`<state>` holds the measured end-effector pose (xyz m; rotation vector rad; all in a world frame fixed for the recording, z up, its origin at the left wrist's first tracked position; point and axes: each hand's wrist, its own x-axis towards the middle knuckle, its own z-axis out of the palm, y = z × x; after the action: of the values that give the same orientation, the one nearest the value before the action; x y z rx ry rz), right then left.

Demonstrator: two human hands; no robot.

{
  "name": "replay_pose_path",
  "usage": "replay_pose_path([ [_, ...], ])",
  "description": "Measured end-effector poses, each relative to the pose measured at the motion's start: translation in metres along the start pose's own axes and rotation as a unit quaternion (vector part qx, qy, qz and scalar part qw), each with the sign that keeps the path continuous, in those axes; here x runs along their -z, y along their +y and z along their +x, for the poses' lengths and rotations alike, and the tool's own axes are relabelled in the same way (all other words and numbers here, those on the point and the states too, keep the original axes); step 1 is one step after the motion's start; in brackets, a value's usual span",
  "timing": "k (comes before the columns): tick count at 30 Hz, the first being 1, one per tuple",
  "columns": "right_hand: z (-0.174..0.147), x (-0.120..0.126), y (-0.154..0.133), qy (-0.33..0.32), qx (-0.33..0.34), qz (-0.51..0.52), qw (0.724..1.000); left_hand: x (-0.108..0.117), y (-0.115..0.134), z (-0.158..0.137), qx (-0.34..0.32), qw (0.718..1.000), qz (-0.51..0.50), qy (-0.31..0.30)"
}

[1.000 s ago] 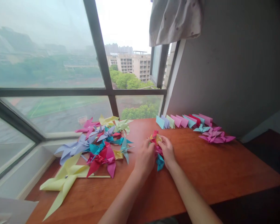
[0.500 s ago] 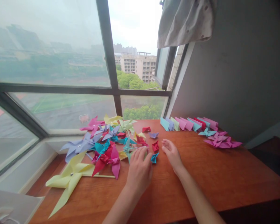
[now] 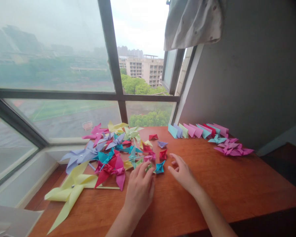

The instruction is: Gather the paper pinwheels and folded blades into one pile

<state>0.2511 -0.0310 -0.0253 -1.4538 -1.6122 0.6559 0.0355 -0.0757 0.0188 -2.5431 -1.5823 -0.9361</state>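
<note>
My left hand (image 3: 140, 189) is over the table with bent, slightly parted fingers. Its fingertips are at a small green folded paper piece (image 3: 149, 168), partly hidden behind them. My right hand (image 3: 183, 172) hovers a little to the right, fingers loosely apart and holding nothing. Between the hands lies a blue paper boat (image 3: 160, 167). Beyond it are a red paper boat (image 3: 163, 154), a purple paper boat (image 3: 162, 144) and another red boat (image 3: 153, 137). A pink folded piece (image 3: 148, 158) shows just past my left fingers.
Colourful paper pinwheels and folded pieces pile up on the left, with a large yellow pinwheel (image 3: 72, 186) in front. Folded paper cards (image 3: 191, 130) stand in a row at the back right, near pink paper stars (image 3: 233, 148). Windows (image 3: 51, 46) border the wooden table (image 3: 227, 187).
My left hand has drawn back towards me and slightly left, uncovering the pink piece. My right hand has come slightly nearer. The blue boat has turned and shifted a little left.
</note>
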Motion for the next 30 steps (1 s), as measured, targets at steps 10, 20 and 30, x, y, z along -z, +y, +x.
replay_pose_path([
  [10,-0.006,-0.008,-0.004,-0.029,0.034,-0.076,0.996,0.01,-0.006,-0.024,0.015,1.0,0.002,-0.009],
  [20,0.004,-0.015,-0.006,-0.027,0.088,-0.151,0.984,0.006,-0.015,-0.033,0.034,0.999,-0.008,0.029],
  [30,0.003,-0.016,-0.003,-0.023,0.085,-0.15,0.985,0.004,-0.011,-0.018,0.061,0.997,0.008,-0.045],
])
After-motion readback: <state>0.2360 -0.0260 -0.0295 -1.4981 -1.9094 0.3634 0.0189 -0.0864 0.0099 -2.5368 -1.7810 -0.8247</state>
